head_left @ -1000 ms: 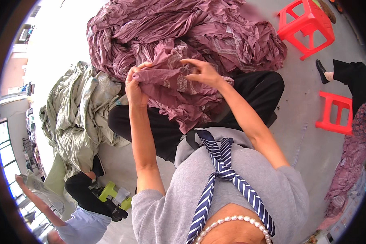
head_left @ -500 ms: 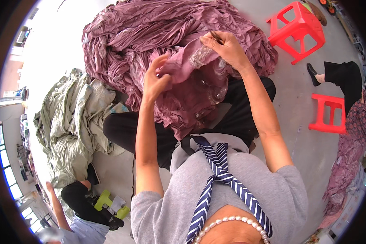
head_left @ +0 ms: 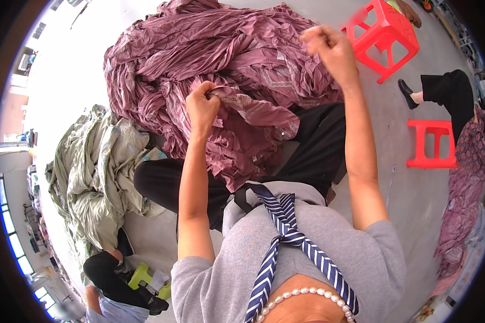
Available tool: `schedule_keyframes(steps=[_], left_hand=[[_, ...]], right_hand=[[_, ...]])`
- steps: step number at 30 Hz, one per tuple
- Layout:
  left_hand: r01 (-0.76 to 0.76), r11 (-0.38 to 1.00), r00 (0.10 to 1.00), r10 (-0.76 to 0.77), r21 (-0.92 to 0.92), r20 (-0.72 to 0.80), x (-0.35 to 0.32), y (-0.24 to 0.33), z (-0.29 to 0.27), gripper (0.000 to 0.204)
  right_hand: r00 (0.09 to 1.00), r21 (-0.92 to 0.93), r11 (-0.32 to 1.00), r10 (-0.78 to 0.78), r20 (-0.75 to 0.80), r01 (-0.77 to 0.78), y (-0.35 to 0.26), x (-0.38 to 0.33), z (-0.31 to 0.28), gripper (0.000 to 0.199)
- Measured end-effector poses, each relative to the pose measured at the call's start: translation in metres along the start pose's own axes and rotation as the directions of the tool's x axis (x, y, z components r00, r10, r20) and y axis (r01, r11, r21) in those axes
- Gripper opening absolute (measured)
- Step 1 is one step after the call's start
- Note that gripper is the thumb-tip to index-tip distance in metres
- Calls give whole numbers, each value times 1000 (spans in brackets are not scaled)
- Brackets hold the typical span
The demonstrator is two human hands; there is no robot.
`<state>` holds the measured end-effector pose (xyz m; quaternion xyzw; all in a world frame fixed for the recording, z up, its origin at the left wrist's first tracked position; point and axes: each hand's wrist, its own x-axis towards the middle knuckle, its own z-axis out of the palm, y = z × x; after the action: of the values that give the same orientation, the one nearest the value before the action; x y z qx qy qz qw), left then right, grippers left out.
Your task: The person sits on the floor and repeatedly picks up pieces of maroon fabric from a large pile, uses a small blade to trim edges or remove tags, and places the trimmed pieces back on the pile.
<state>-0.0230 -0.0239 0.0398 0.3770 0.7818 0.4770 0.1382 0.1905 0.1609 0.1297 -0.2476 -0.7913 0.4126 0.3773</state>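
Observation:
A large heap of wrinkled mauve fabric lies on the floor in front of me and spills over my crossed legs. My left hand is closed on an edge of it, fingers pinched around the cloth. From that hand a trimmed strip with shiny silvery decoration stretches toward my right knee. My right hand is raised beyond the heap's right side, apart from the cloth. Its fingers are curled and partly blurred; what they hold cannot be made out.
Pale green fabric is piled at my left. Two red plastic stools stand at the right, near a seated person's black-trousered leg. Another person sits at the lower left beside a lime-green stool.
My right hand has left the cloth and swung up and right; the small dark tool it held no longer shows clearly. My left hand has closed on the mauve fabric.

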Motion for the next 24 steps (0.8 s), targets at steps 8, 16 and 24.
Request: schedule_keyframes(steps=[8,16,24], left_hand=[[-273,938,959,284,-212,19,12,48,19,16],[-492,857,870,483,155,95,17,44,28,13],[-502,852,865,493,146,95,6,21,27,13]], right_hand=[[988,367,919,120,92,-146,4,-66,106,28],[984,-78,996,20,-178,-34,31,-56,70,18],[926,-214,974,-149,-346,77,32,-52,29,18]])
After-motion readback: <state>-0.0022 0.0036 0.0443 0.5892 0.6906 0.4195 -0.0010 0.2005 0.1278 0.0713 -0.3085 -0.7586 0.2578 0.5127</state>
